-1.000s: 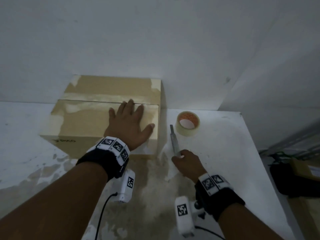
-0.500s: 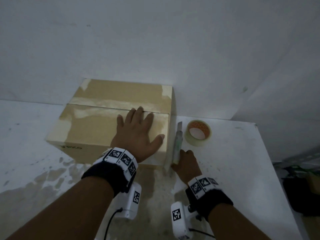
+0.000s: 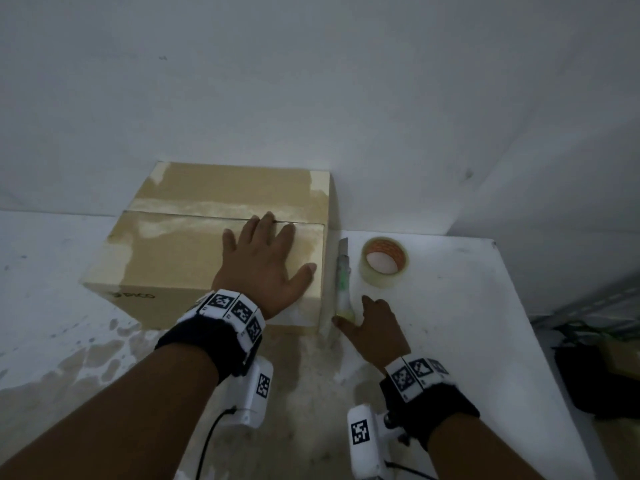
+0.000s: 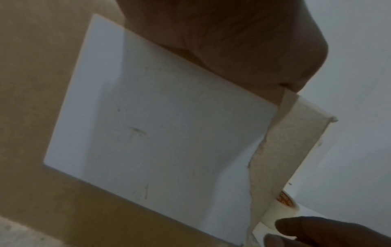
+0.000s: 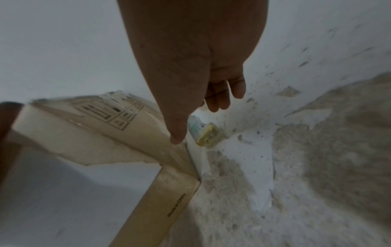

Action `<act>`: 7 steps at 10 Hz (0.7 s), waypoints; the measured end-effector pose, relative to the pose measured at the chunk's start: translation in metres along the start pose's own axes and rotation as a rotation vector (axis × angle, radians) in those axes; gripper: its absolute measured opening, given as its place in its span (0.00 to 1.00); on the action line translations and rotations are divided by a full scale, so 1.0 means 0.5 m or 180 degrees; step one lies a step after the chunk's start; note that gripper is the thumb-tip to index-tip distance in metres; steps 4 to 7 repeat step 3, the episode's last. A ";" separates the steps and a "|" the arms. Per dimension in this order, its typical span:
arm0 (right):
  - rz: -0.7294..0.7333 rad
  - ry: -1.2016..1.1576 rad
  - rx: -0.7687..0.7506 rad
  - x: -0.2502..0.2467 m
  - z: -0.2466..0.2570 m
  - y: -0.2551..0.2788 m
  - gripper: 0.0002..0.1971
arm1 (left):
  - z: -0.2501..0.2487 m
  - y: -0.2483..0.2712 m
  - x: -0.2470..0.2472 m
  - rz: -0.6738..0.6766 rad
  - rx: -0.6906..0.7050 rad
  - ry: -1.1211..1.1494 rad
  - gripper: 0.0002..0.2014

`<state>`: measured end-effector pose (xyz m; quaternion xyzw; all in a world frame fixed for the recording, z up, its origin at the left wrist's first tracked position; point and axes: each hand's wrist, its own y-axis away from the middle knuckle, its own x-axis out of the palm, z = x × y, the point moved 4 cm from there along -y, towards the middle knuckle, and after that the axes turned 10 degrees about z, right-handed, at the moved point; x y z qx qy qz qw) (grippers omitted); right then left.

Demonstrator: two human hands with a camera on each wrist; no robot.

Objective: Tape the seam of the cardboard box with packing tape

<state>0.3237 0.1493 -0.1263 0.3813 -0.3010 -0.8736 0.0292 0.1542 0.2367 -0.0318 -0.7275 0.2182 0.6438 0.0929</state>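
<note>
The cardboard box [image 3: 180, 258] stands on the white table against the wall, its top seam [image 3: 194, 213] running left to right with pale old tape marks along it. My left hand [image 3: 263, 265] lies flat and open on the box's right top, fingertips at the seam. A utility knife [image 3: 343, 278] lies on the table along the box's right side. My right hand [image 3: 367, 323] rests at the knife's near end, thumb straight beside it, fingers loose, not gripping. In the right wrist view the knife's yellow end [image 5: 208, 137] lies by the thumb. The packing tape roll [image 3: 383, 266] lies flat just right of the knife.
The table [image 3: 467, 341] has a worn patchy surface and ends at a right edge. Beyond that edge dark objects [image 3: 595, 372] lie lower down. A white wall [image 3: 311, 98] stands right behind the box.
My right hand carried the knife left to the box's side, laid it down and loosened its fingers. The left hand stayed flat on the box.
</note>
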 end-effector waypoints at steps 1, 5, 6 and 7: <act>-0.0027 -0.0265 -0.0040 -0.003 -0.011 0.048 0.38 | 0.005 0.000 -0.003 0.0116 0.0023 0.0118 0.41; -0.0135 -0.0414 -0.0096 -0.004 -0.008 0.193 0.29 | 0.042 0.025 -0.052 0.0093 0.0020 0.2400 0.36; -0.0135 -0.0414 -0.0096 -0.004 -0.008 0.193 0.29 | 0.042 0.025 -0.052 0.0093 0.0020 0.2400 0.36; -0.0135 -0.0414 -0.0096 -0.004 -0.008 0.193 0.29 | 0.042 0.025 -0.052 0.0093 0.0020 0.2400 0.36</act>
